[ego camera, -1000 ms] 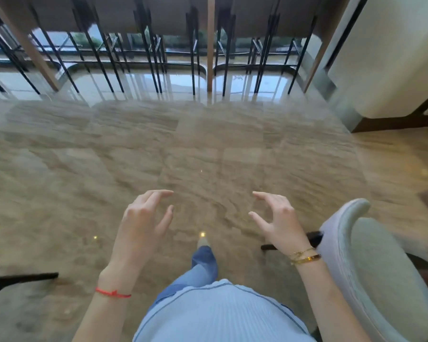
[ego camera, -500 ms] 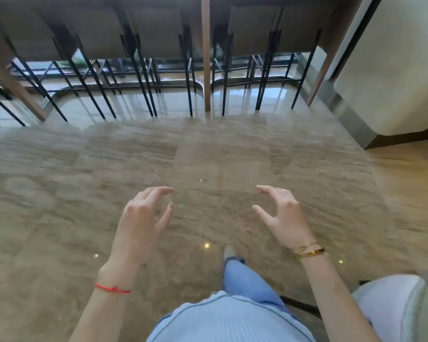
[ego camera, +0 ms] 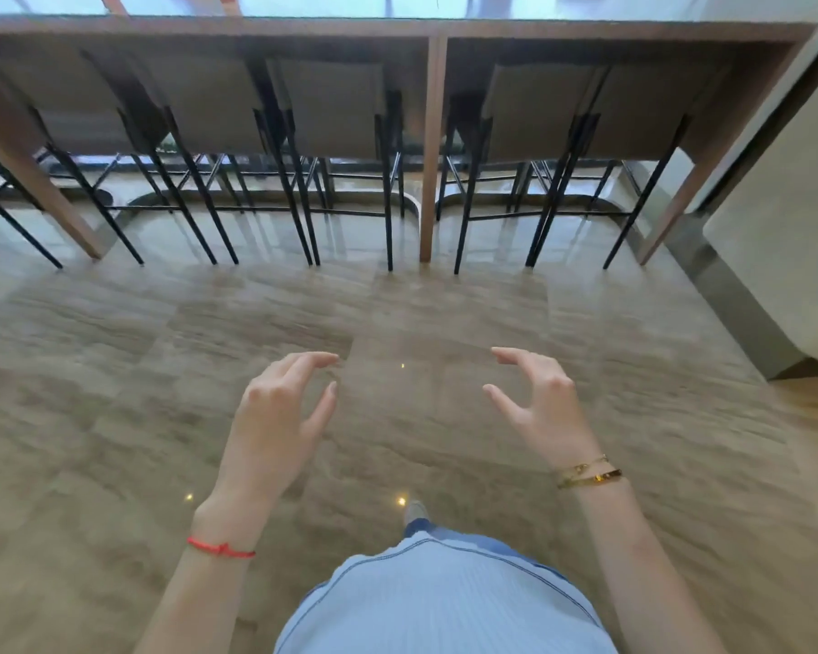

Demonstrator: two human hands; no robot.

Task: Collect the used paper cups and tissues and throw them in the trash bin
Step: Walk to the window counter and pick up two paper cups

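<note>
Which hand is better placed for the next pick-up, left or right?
Neither clearly. The left hand and the right hand are both open and empty, held level over the floor. No cup, tissue or bin is visible, only the counter ahead.

A counter [ego camera: 397,28] is running across the far side, with stools [ego camera: 331,115] sitting tucked beneath it. Both hands are hanging over the floor [ego camera: 114,370], left hand [ego camera: 275,417] well apart from right hand [ego camera: 544,403].
</note>
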